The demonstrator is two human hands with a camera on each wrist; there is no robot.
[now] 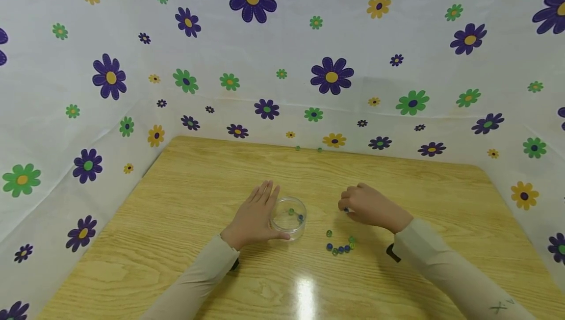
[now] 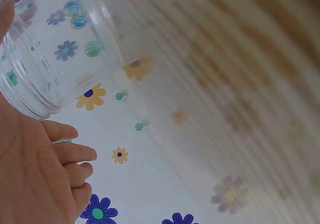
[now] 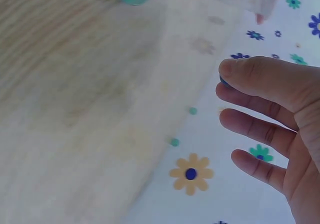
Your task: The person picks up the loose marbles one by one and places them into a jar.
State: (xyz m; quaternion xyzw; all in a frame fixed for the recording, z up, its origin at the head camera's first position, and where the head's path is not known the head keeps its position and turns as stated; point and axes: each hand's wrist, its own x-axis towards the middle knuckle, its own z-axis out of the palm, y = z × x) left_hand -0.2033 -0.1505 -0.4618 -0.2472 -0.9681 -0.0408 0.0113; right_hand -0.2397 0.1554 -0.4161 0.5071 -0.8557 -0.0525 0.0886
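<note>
Hands busy at either side of a clear jar [image 1: 295, 234]: the left hand [image 1: 253, 217], fingers long and straight with the thumb set wide, rests against its side, apparently to steady the light vessel, while the right hand [image 1: 366, 205] pinches a blue marble [image 1: 346, 210] between thumb and forefinger, the other fingers spread apart in the right wrist view. So small and slick a ball probably allows only a fingertip grip. The jar stands upright on the table [image 1: 198, 173], mouth up and uncovered, with green and blue marbles [image 1: 291, 211] inside; reflections leave their exact number uncertain. Just right of it, loose marbles [image 1: 341, 250] lie in a rough curve, seemingly within easy reach of the right hand. Two green marbles [image 1: 297, 148] sit well apart at the far edge, by the cloth [image 1: 282, 40]. Smooth and see-through, the marbles are round; the jar is a short cylinder, ridged around its neck, though whether glass or plastic cannot be told. Yellowish wood grain runs across the glossy, round-cornered table, and creases mark the white cloth, printed with purple, green and yellow flowers.
</note>
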